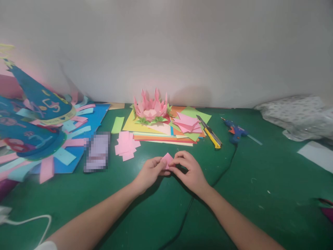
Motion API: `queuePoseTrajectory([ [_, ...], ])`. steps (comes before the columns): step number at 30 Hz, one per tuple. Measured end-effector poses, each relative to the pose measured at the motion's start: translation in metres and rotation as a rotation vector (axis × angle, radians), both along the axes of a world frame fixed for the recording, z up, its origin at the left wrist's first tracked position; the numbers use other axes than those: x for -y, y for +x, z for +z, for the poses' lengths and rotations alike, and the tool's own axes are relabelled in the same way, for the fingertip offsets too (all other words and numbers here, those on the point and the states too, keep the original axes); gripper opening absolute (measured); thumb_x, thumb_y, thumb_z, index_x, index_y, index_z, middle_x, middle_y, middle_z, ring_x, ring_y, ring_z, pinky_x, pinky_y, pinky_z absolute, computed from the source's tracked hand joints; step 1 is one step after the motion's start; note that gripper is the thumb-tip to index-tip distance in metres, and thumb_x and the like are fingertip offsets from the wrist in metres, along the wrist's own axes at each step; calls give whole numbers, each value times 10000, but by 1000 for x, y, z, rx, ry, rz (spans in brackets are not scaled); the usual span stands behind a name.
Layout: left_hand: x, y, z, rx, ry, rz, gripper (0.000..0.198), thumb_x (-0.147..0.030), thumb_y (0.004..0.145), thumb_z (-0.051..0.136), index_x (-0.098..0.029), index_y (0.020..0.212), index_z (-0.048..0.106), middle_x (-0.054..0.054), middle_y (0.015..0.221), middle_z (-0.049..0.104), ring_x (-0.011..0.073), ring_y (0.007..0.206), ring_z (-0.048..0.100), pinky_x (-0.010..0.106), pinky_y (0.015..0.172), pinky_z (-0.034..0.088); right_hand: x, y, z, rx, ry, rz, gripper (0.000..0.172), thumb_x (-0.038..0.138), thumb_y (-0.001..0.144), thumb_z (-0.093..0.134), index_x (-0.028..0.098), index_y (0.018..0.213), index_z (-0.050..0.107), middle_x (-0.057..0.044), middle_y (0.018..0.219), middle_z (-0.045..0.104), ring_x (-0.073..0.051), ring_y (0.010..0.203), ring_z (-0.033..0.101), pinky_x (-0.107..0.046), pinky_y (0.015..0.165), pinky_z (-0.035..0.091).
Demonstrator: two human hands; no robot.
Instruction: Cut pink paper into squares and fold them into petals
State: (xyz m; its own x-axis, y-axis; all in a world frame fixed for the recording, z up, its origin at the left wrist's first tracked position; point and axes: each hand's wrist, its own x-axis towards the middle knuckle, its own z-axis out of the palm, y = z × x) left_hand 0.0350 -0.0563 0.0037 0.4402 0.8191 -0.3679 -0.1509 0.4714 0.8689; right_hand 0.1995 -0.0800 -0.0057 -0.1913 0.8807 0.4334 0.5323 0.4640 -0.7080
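Between my two hands is a small folded piece of pink paper (pixel 168 158), its pointed corner facing away from me. My left hand (pixel 152 171) pinches its left side between thumb and fingers. On the right side, my right hand (pixel 187 170) holds the paper's lower edge with thumb and fingertips. Left of my hands lies a loose pile of pink paper pieces (pixel 126 146). Beyond them, a pink paper lotus (pixel 151 107) with green leaves stands on a stack of coloured paper (pixel 166 138). More pink paper pieces (pixel 187 123) rest at the stack's right.
A yellow utility knife (pixel 212 137) leans beside the stack. Farther right lies a blue glue gun (pixel 234 131), its black cord (pixel 226 170) passing under my right arm. Decorated blue cones (pixel 41 93), a blurred-out phone (pixel 97 152) and a white cable (pixel 33 218) are at left. Plastic wrapping (pixel 299 114) lies at right.
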Motion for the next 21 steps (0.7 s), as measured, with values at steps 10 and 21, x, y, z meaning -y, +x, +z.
queuePoseTrajectory([
  [10,1,0,-4,10,7,-11,429,-492,692,689,-92,842,643,53,799,652,145,768,628,295,773,527,0,1,-2,5,22,-14,82,217,855,579,230,838,658,-36,846,560,-183,829,540,-333,743,437],
  [21,2,2,-4,26,50,-52,467,-524,670,688,-102,868,652,60,840,646,158,794,609,306,767,509,2,-1,0,33,32,-39,78,201,872,526,213,811,572,-37,834,562,-187,818,520,-330,723,416],
])
